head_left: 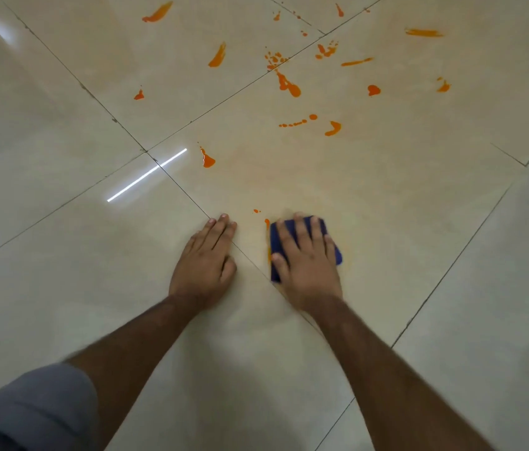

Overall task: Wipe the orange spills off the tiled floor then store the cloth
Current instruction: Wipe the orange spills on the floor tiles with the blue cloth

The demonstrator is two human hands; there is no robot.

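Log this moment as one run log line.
right hand presses blue cloth flat | left hand braces on floor | orange spills mostly unwiped

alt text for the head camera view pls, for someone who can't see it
A person's right hand presses a dark blue cloth flat on a glossy beige tiled floor, while the left hand rests flat beside it. Many orange spills are scattered farther ahead, unwiped.

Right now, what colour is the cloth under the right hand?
Dark blue: the cloth lies flat under the right hand, head view.
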